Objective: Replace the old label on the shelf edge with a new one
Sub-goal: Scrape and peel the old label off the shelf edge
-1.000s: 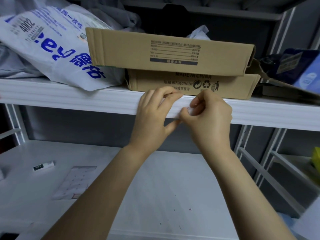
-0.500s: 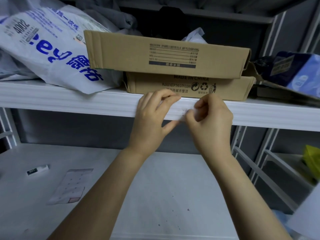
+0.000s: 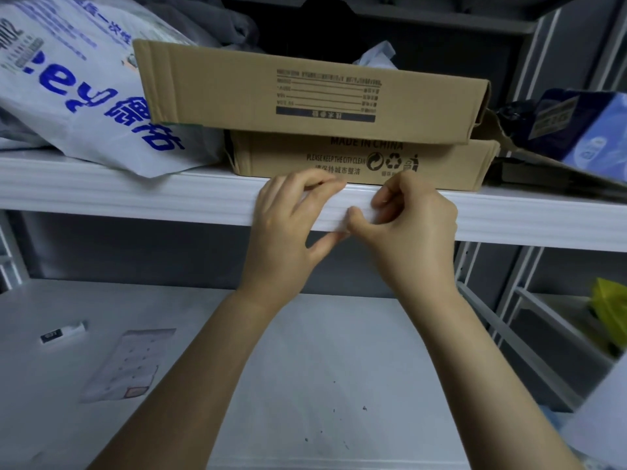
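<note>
Obs., nearest first. Lower shelf board [image 3: 322, 368], white: a label sheet [image 3: 125, 364] lies flat at its left, and a small white strip with a dark printed end [image 3: 62, 334] sits just beyond it, apart from the sheet. Both bare forearms rise from below over this board.

At the shelf edge [image 3: 135, 198], a white ribbed lip. Left hand [image 3: 288, 232]: fingers curled over the top of the lip, thumb under its lower rim, so it clamps the edge. Right hand [image 3: 410, 225], just beside it, thumbs nearly touching: thumb and curled forefinger pinch a small white label [image 3: 369, 217] against the face of the lip. The label is mostly hidden by the fingers. Cannot tell whether it is the old one or the new one, nor how much of it is stuck down.

Behind the hands, on the upper shelf: two flat cardboard boxes, the top box [image 3: 305, 93] overhanging the bottom box [image 3: 356, 161]. To the left, a white plastic bag [image 3: 84, 96] with blue lettering. Far right, a blue package [image 3: 583, 127].
</note>
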